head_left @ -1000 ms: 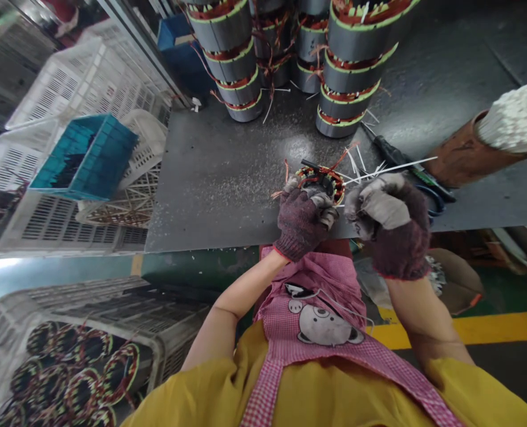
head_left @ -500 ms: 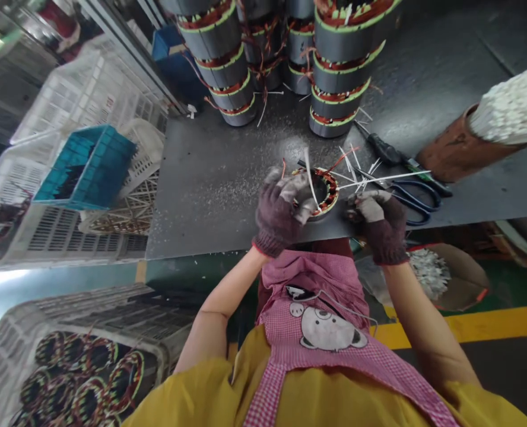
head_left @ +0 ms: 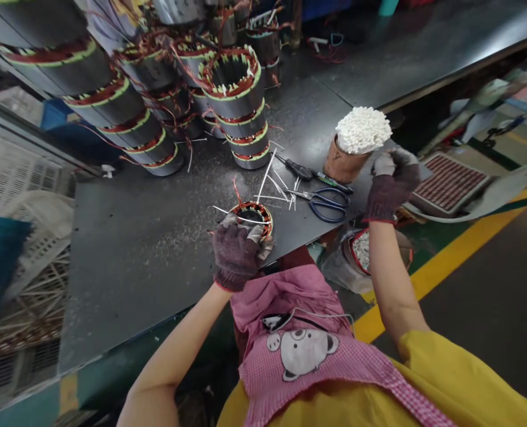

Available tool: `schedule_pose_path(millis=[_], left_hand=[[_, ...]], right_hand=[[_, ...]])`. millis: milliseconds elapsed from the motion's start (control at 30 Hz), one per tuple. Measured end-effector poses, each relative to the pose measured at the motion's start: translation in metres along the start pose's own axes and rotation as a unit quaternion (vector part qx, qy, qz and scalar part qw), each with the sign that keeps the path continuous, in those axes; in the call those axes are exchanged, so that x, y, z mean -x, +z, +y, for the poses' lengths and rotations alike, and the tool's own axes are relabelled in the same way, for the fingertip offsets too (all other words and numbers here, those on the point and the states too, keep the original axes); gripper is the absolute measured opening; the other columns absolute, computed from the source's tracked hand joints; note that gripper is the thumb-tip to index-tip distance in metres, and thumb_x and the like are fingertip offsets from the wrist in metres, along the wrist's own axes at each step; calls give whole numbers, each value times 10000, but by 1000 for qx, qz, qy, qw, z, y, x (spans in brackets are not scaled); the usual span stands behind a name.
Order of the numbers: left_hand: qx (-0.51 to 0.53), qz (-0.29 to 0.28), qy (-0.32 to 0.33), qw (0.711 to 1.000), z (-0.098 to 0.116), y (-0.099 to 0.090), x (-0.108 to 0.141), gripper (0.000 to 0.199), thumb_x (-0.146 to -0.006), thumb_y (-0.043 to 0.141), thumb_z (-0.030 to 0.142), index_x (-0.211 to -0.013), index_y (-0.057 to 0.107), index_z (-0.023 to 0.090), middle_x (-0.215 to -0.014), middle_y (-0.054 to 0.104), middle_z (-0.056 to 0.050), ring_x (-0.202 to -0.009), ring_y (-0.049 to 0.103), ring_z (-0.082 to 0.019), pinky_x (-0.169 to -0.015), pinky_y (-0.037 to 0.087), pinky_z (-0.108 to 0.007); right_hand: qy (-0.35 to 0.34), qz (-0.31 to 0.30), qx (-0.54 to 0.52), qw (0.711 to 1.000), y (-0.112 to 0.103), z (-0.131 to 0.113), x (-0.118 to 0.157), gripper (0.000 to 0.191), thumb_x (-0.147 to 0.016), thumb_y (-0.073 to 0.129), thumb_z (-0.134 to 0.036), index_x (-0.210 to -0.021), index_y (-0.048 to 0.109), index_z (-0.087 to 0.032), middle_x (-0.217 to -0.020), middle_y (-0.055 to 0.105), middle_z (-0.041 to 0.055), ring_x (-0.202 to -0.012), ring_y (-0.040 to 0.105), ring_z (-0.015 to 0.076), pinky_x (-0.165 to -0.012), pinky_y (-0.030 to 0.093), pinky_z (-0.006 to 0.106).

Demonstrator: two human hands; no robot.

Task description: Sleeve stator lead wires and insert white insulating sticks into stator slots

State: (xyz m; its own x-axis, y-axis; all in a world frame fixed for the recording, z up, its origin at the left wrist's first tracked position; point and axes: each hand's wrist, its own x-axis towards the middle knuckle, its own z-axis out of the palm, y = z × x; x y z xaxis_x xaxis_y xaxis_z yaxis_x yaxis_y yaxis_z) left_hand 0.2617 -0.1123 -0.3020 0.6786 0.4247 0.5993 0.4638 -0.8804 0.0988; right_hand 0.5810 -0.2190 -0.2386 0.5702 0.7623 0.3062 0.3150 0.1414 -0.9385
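Observation:
My left hand (head_left: 237,249), in a dark glove with pale fingertips, grips the near left side of a wound copper ring (head_left: 266,216) lying on the table. White strips stick out of the ring. My right hand (head_left: 393,181), gloved too, is raised at the right, beside a brown container (head_left: 344,163) packed with white sticks (head_left: 364,130). Its fingers are curled; what they hold, if anything, is too small to make out. Blue-handled scissors (head_left: 328,203), a black screwdriver (head_left: 298,170) and loose white strips (head_left: 276,197) lie between the ring and the container.
Stacks of wound cores (head_left: 241,121) stand at the back and left of the dark table (head_left: 125,237). Below the table's right edge is a bag of white scraps (head_left: 360,249). A tray of reddish-brown rows (head_left: 450,181) sits at the far right; a blue crate (head_left: 0,261) is at the left.
The view has turned to the right. My right hand has moved from beside the ring out to the right, past the brown container. My left hand stays on the ring.

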Motion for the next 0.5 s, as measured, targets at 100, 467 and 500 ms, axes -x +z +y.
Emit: schedule_pose_path(millis=[100, 467, 500], left_hand=[[-23, -29, 13, 999, 3, -9, -4, 248, -927, 797, 420, -1121, 785, 266, -927, 802, -90, -1148, 783, -384, -1109, 568, -607], [-13, -15, -19, 1000, 8, -26, 5, 295, -891, 837, 349, -1163, 731, 307, -1100, 832, -46, -1264, 752, -339, -1333, 395, -668], [-12, -5, -25, 1000, 10, -20, 5, 293, -891, 837, 360, -1156, 727, 301, -1092, 828, -52, -1247, 752, -341, -1324, 400, -665]], right_hand=[[1, -12, -18, 1000, -4, -5, 7, 477, -787, 955, -681, -1041, 793, -311, -897, 814, 45, -976, 732, 297, -833, 679, 462], [-91, 301, -50, 948, -60, 68, -32, 327, -887, 893, -637, -979, 765, -351, -993, 816, 28, -934, 743, 270, -677, 647, 425], [-63, 212, -46, 974, -59, 61, -28, 337, -933, 817, -691, -1010, 763, -367, -1055, 823, 37, -1045, 770, 318, -683, 655, 450]])
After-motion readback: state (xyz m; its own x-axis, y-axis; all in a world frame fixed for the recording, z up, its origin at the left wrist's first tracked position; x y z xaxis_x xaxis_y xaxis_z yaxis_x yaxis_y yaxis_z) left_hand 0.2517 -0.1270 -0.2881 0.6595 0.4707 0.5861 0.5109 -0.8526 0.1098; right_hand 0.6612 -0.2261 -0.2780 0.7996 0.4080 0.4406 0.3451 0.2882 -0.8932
